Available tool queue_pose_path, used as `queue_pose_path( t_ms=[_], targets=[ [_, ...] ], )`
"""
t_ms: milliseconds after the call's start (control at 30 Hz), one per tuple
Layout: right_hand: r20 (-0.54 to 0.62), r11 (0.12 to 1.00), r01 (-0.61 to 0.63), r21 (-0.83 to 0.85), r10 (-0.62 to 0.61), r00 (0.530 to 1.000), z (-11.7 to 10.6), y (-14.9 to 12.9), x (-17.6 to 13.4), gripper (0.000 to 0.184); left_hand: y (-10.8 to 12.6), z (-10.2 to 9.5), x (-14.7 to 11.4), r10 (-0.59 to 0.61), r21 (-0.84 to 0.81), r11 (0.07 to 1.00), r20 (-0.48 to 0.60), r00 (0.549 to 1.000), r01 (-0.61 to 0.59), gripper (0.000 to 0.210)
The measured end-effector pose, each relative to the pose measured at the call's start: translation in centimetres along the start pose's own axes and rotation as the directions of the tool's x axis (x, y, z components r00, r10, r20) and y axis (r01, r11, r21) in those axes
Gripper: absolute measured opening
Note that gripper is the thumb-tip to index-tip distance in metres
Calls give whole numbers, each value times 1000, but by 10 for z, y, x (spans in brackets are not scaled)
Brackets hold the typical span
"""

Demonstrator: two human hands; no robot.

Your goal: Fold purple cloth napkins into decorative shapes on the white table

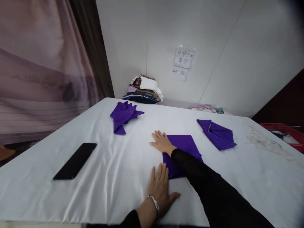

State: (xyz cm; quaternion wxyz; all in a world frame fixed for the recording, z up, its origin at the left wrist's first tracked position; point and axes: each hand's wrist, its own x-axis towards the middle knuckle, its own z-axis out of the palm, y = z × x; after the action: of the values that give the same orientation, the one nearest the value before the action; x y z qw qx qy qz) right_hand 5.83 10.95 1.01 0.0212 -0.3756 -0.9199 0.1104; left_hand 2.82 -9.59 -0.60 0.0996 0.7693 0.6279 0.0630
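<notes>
A purple cloth napkin (182,142), folded into a rough square, lies flat on the white tablecloth in front of me. Across its left side reaches my right hand (162,142), fingers spread and palm down at the napkin's far left corner. My left hand (160,186), with a silver bangle at the wrist, rests flat by the near left corner, fingertips at the napkin's edge. Both hands are open and grip nothing. My right forearm in a black sleeve hides part of the napkin.
Two more folded purple napkins lie on the table, a pleated one (124,115) at far left and a pointed one (218,134) at right. A black phone (75,161) is at left. Stacked clothes (143,90) sit behind the table, below a handwritten sign (184,58).
</notes>
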Motion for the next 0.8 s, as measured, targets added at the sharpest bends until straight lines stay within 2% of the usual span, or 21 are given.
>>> queue_pose_path(
  t_ms=[267, 433, 533, 600, 700, 800],
  targets=[
    [-18, 998, -49, 47, 50, 999, 0, 10, 29, 75, -3, 10, 0, 18, 9, 1000, -41, 999, -18, 93],
    [67, 932, -148, 330, 133, 989, -28, 14, 28, 71, -3, 7, 0, 19, 32, 999, -37, 999, -18, 92],
    [21, 854, -128, 505, 137, 990, -54, 28, 8, 72, -3, 3, 1, 11, 51, 999, -35, 999, -9, 91],
    [-7, 829, -119, 546, 146, 989, -65, 35, -16, 73, -3, 0, 2, 9, 59, 998, -20, 1000, -8, 90],
    [-10, 897, -159, 412, 179, 984, -63, 30, -62, 74, -2, -4, 4, 9, 76, 997, 4, 1000, -9, 90],
    [-18, 968, -102, 228, 109, 994, -38, 6, -108, 71, -1, -7, 5, 1, 98, 995, 9, 1000, -2, 87]
  ],
)
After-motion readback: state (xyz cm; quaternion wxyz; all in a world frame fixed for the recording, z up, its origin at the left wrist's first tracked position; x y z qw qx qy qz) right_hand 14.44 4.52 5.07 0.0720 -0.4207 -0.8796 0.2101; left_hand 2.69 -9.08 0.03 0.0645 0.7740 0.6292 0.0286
